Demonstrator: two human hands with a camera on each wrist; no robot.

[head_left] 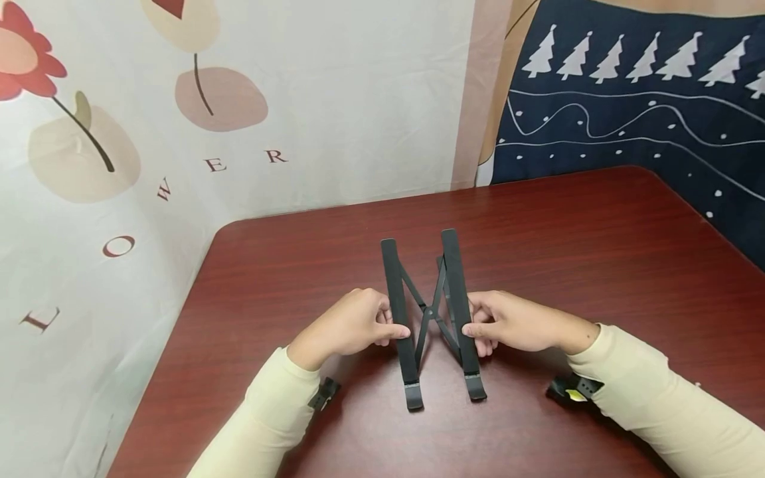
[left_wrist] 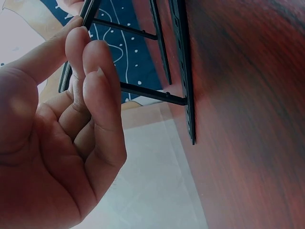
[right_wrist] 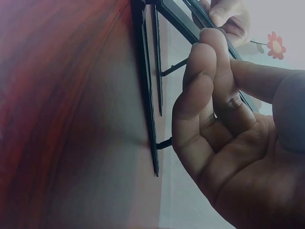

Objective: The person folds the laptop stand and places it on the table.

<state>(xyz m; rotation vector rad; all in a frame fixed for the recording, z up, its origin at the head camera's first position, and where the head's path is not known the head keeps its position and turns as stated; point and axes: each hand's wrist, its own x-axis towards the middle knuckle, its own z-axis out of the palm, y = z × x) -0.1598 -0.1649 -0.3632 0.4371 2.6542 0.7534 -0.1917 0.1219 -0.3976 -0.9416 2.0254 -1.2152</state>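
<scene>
Left sleeve (head_left: 263, 398): nearest the eye, reaching in over the desk (head_left: 597, 252).
Left hand (head_left: 355, 322): thumb on top, fingers curled under, pinching the left rail (head_left: 394, 299).
Crossed struts (head_left: 423, 337): middle of the black stand (head_left: 428, 311), between both hands above the desk; I'd keep it square, so neither side twists.
Right rail (head_left: 456, 292): pinched likewise by the right hand (head_left: 514, 322); even, gentle force suits, thumbs clear of the struts.
</scene>
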